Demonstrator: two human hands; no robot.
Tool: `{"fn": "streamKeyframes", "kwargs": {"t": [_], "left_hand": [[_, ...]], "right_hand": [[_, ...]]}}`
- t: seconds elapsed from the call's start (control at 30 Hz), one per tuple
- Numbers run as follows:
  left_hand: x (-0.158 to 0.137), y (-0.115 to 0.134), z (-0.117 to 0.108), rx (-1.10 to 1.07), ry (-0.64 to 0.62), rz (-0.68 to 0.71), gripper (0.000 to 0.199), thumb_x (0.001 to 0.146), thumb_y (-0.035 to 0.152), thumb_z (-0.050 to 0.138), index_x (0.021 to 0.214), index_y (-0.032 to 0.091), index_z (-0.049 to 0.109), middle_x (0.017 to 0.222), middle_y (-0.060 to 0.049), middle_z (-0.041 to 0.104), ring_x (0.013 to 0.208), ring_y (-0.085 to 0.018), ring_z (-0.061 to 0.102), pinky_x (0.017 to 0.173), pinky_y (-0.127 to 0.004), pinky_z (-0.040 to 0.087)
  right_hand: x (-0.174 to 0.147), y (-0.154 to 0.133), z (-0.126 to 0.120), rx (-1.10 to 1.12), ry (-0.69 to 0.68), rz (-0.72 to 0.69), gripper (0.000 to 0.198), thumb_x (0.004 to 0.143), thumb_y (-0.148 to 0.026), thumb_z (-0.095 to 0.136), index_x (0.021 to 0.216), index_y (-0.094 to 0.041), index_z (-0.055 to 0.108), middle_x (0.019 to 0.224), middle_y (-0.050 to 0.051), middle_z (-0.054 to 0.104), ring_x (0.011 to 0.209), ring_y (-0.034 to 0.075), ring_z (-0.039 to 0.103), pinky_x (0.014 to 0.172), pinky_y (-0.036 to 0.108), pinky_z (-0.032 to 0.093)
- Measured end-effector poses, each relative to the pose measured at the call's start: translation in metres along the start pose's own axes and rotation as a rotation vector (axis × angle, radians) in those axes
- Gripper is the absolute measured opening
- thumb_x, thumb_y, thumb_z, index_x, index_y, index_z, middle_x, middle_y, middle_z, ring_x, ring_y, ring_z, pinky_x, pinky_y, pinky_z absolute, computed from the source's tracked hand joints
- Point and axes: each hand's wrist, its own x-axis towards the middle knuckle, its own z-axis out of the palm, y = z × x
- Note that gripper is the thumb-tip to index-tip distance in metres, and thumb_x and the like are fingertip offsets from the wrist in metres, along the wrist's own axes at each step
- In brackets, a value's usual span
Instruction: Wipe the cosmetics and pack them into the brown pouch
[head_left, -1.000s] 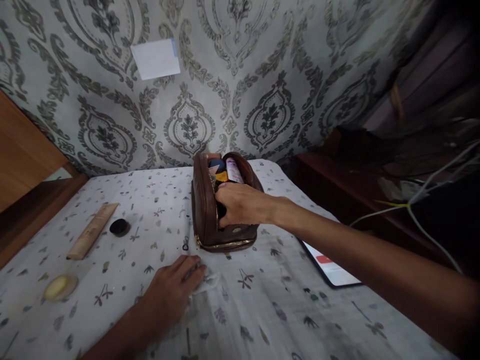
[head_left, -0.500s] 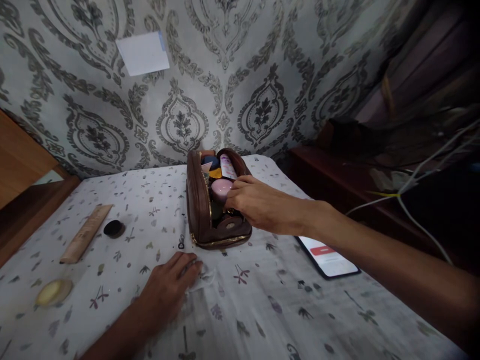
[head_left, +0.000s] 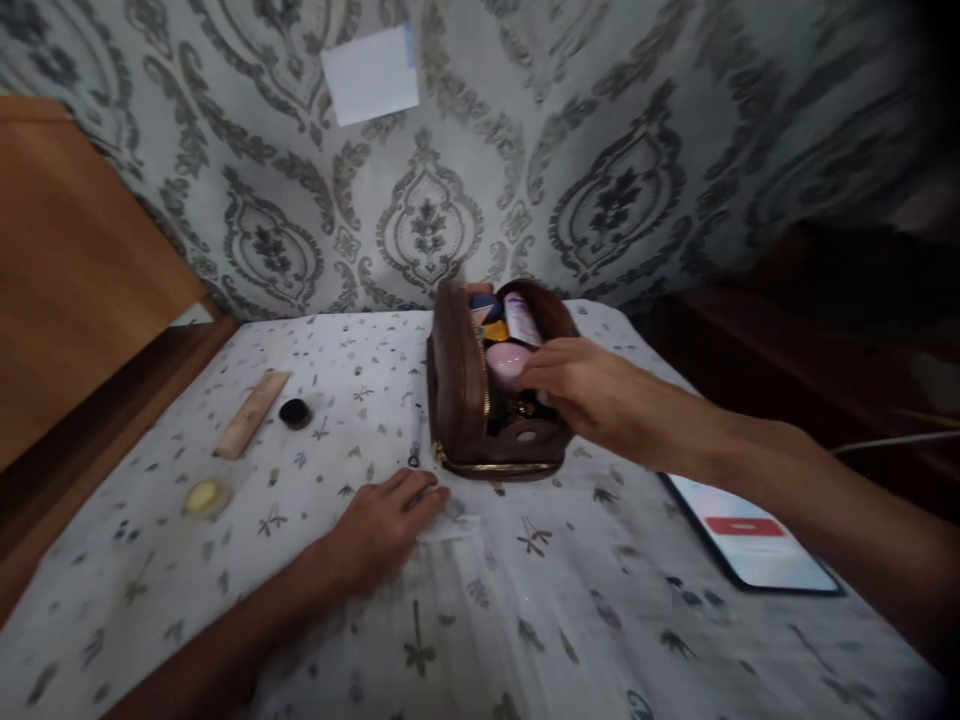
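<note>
A brown makeup bag (head_left: 459, 400) stands unzipped on the printed sheet, packed with small items. My right hand (head_left: 574, 385) reaches into it from the right. Its fingers are closed at the side of a glossy pink round container (head_left: 508, 365); the fingertips are partly hidden. Behind that lie a white-and-purple tube (head_left: 520, 318), a yellow item (head_left: 494, 331) and a dark blue item (head_left: 485, 306). My left hand (head_left: 386, 525) lies on the sheet in front of the bag, fingers loosely bent and thumb apart. Beside its fingertips is a clear, thin plastic-looking piece (head_left: 457, 527), blurred.
To the left lie a beige tube (head_left: 252, 413), a small black-lidded jar (head_left: 295, 413) and a small pale yellow pot (head_left: 206, 497). A phone with a lit screen (head_left: 757, 540) lies under my right forearm. Wooden furniture (head_left: 82, 250) borders the left; a patterned wall stands behind.
The view has swung left and come nearer, so everything sits further right. My right hand stays at the pink container in the bag; my left hand still rests on the sheet.
</note>
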Motion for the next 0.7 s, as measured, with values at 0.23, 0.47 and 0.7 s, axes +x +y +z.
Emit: {"fn": "streamKeyframes", "kwargs": {"t": [0.23,0.47,0.7], "left_hand": [[-0.021,-0.037,-0.022,0.046,-0.019,-0.197,0.049,0.084,-0.002,0.039,0.124,0.016,0.060,0.115,-0.011,0.067,0.104,-0.020,0.065,0.075,-0.028,0.058],[-0.044,-0.118,-0.056,0.217,0.106,-0.669,0.036,0.093,0.012,0.039,0.121,0.014,0.062,0.125,-0.014,0.063,0.123,-0.028,0.054,0.105,-0.043,0.046],[-0.050,-0.135,-0.037,0.264,-0.180,-0.867,0.038,0.101,0.040,0.039,0.120,0.013,0.057,0.123,-0.019,0.063,0.116,-0.034,0.059,0.098,-0.048,0.048]], "right_hand": [[-0.016,-0.056,0.012,0.181,0.558,-0.061,0.025,0.094,-0.010,0.050,0.105,-0.023,0.069,0.110,0.010,0.074,0.108,0.026,0.068,0.095,0.046,0.055],[-0.004,-0.128,0.066,0.523,0.464,-0.131,0.031,0.091,-0.003,0.045,0.098,-0.021,0.069,0.097,0.009,0.074,0.095,0.021,0.068,0.082,0.037,0.058],[-0.007,-0.153,0.126,0.733,0.232,0.030,0.031,0.080,0.002,0.049,0.091,-0.018,0.071,0.087,0.006,0.073,0.089,0.020,0.068,0.081,0.034,0.056]]}}
